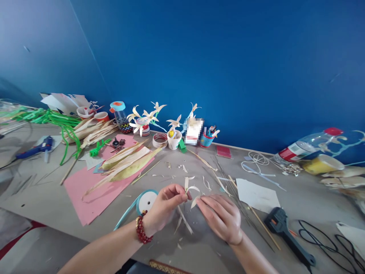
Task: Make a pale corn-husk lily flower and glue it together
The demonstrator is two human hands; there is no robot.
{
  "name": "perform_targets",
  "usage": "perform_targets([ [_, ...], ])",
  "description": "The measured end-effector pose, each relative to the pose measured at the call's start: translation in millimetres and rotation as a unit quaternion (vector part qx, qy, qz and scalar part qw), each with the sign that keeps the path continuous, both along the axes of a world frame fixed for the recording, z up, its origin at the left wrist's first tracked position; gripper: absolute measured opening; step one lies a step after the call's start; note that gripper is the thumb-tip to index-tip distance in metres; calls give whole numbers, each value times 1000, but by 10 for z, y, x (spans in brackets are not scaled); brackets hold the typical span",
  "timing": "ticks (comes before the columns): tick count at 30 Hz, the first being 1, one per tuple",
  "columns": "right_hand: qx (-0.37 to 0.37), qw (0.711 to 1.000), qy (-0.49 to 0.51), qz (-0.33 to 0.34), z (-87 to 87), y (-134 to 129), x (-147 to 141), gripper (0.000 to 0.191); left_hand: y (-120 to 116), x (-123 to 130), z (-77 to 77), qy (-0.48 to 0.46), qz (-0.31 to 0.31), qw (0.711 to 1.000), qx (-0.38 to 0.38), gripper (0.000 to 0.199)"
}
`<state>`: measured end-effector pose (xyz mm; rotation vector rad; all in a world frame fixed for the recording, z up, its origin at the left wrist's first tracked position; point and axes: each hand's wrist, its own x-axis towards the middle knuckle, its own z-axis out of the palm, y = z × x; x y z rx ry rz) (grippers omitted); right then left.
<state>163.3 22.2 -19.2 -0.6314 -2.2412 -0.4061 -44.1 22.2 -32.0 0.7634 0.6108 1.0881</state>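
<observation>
My left hand (168,203) is closed in a pinch around the base of a small flower (187,184) made of pale corn husk, with narrow petals curling up and to the right. Close beside it, the fingertips of my right hand (221,216) are closed on a pale, pointed husk petal (194,202). Whether this petal is joined to the flower I cannot tell. Under my hands lie thin husk strips (185,220) and small scraps. A spool of light blue ribbon (147,201) lies right behind my left wrist.
Dried corn husks (125,163) rest on pink paper (82,194) to the left. Finished husk flowers (149,116) stand along the blue wall. A black glue gun (288,232) with its cord lies at right, near white paper (256,195); a blue glue gun (38,147) is at far left.
</observation>
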Motion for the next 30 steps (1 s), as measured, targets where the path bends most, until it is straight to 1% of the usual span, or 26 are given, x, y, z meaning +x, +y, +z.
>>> perform_targets([
  [2,0,1000,8,10,-24,1,15,23,-3,4,-12,3,7,1000,8,13],
  [5,-25,998,44,28,-43,-3,10,26,-6,13,-15,15,26,999,11,13],
  [7,-67,992,91,47,-40,-17,-23,28,-5,19,-8,31,37,999,13,14],
  [9,-148,973,162,66,-29,-47,-82,30,-3,26,-3,46,46,998,20,15],
  [10,-204,954,206,70,-22,-69,-119,28,-3,30,-2,52,49,997,25,16],
  [11,-267,927,255,68,-14,-94,-159,26,-3,34,-3,56,51,997,32,18],
  [12,-330,892,304,63,-6,-120,-202,21,-4,37,-6,61,55,996,39,19],
  [14,-435,811,387,60,12,-167,-283,12,-10,41,-15,71,66,994,51,22],
  [15,-470,777,415,63,21,-185,-319,9,-14,42,-22,81,74,992,55,22],
  [16,-491,753,433,66,29,-198,-350,9,-19,41,-29,94,82,990,59,22],
  [17,-499,743,442,65,34,-206,-376,9,-24,40,-37,107,90,988,62,22],
  [18,-497,743,445,57,36,-209,-395,9,-29,37,-43,120,95,986,66,21],
  [19,-487,751,443,45,33,-209,-409,9,-33,35,-49,131,99,984,71,20],
  [22,-439,791,427,2,3,-202,-420,7,-40,29,-54,152,105,979,88,19],
  [25,-409,820,399,-28,-27,-207,-414,7,-41,24,-40,176,107,974,99,18],
  [30,-382,847,365,-57,-12,-203,-434,8,-35,16,-14,227,95,964,103,15],
])
